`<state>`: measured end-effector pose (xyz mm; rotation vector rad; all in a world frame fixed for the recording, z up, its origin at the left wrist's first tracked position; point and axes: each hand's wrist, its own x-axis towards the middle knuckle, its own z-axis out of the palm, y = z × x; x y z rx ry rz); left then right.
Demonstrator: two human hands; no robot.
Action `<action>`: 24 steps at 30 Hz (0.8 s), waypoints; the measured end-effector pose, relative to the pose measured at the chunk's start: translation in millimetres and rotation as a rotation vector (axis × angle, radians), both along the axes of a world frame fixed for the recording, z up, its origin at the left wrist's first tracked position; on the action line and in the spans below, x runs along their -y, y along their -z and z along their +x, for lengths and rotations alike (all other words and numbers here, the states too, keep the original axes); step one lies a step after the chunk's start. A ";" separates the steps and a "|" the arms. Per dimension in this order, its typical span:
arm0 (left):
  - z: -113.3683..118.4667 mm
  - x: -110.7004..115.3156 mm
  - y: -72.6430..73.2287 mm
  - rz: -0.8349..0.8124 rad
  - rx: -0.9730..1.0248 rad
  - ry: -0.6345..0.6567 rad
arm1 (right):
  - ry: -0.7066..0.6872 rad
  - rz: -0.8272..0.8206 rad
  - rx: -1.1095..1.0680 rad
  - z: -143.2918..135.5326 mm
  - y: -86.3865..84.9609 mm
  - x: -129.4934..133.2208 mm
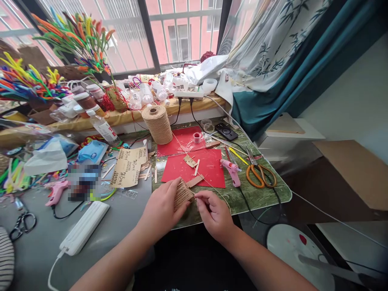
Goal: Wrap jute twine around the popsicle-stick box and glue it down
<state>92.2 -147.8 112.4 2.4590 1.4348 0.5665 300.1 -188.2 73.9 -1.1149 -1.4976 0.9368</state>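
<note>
My left hand (162,208) is closed around a small block wrapped in twine (183,195), held above the front edge of the green table. At its right side my right hand (214,214) pinches the strand of twine between thumb and forefinger. That strand appears to trail back across the red sheets (194,163) toward a large twine spool (157,124) standing upright. What lies under the wrapping is hidden. Just beyond the block are a flat wooden piece (195,180) and a scrap of sandpaper (190,161).
To the right lie a pink glue gun (232,171), orange-handled scissors (260,173) and a black phone (226,131). Sandpaper sheets (129,166) and wooden sticks are on the left, with a white power strip (85,228). Bottles and pipe cleaners (79,36) crowd the windowsill.
</note>
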 end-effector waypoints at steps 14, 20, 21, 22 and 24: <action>2.2 3.6 9.6 0.024 0.002 0.018 | 0.032 0.055 0.233 -12.1 25.6 1.4; 2.8 4.3 8.9 0.023 -0.008 0.041 | 0.029 0.064 0.266 -11.1 25.8 1.3; 2.5 4.1 9.7 0.030 -0.010 0.046 | 0.028 0.062 0.264 -11.2 26.1 1.6; 2.0 3.8 10.9 0.040 -0.015 0.050 | 0.026 0.053 0.256 -11.4 26.7 1.9; 0.4 3.0 14.7 0.065 -0.031 0.062 | 0.017 0.014 0.215 -11.9 28.1 3.0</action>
